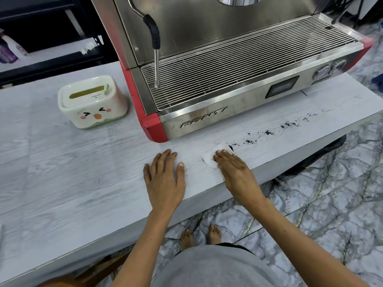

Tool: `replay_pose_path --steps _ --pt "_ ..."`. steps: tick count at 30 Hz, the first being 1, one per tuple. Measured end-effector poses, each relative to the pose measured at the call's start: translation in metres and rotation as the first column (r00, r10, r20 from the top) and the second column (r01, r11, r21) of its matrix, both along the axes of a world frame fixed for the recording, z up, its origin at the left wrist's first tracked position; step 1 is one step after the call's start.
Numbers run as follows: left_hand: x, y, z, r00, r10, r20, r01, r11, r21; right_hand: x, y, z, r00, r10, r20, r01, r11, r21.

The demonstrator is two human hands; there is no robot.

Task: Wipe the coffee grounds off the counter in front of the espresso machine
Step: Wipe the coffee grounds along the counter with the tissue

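Wiping was under way, early stage by the look of it. Right hand (234,170) lay flat, fingers together, pressing a white tissue (215,155) onto the table (72,183) just in front of the espresso machine (228,79). Tissue's far edge touched the near end of the coffee grounds (267,133). Left hand (164,177) rested flat beside it, fingers slightly spread, holding nothing. Grounds ran in a scattered line from the tissue rightward along the machine's front toward the table's far end. Table left of the tissue looked clean. Judgement: most of the trail was left to wipe.
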State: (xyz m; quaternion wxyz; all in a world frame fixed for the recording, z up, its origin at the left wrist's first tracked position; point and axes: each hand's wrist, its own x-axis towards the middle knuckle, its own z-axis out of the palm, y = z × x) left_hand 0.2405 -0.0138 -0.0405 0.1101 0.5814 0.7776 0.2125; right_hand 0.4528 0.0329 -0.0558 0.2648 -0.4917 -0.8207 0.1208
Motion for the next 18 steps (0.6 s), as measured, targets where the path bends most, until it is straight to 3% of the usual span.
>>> replay_pose_path --steps 7,18 --pt "0.002 0.001 0.001 1.0 0.012 -0.008 -0.012 1.0 0.005 0.004 0.004 0.011 0.99 -0.066 -0.124 0.06 0.997 -0.053" --pt "0.004 0.001 0.001 0.999 0.03 -0.018 -0.029 0.999 0.023 -0.026 -0.01 0.021 0.984 0.129 -0.123 -0.134 0.99 -0.032"
